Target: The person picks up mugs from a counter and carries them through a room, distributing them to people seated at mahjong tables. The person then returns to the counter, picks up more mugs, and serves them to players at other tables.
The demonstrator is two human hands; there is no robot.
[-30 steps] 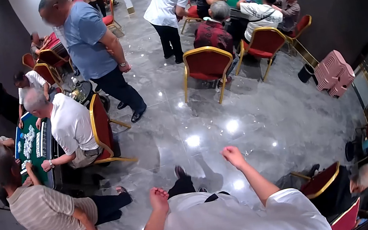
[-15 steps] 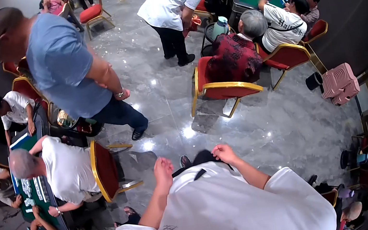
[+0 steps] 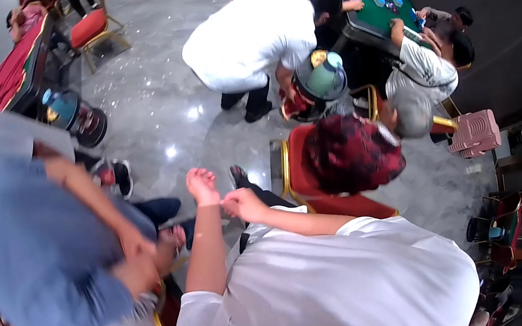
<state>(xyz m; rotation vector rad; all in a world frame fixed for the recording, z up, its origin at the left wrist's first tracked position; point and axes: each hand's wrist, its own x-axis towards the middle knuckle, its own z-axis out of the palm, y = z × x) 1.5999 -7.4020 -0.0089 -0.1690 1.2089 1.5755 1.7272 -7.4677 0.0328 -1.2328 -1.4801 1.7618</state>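
Observation:
My left hand (image 3: 201, 185) is raised in front of my white shirt, palm up, with its fingers loosely curled but apart and nothing in them. At the left wrist is my right hand (image 3: 244, 205), fingers bent and pinched together. Whether it holds anything there is too small to make out. Close by on the right is a red chair (image 3: 305, 159) with a gold frame, where a person in a dark red patterned top (image 3: 352, 151) sits. A person in a blue shirt (image 3: 34, 249) stands near on the left.
Ahead, a person in a white shirt (image 3: 247, 37) bends beside a stand with a blue-green flask (image 3: 324, 76). Several people sit round a green mahjong table (image 3: 363, 11). Stacked pink stools (image 3: 475, 133) stand at right. Another red chair (image 3: 92, 29) is at upper left on the grey floor (image 3: 144, 86).
My hands have come together, the right moving left to the left wrist. I have moved forward; the seated person and the blue-shirted person appear closer.

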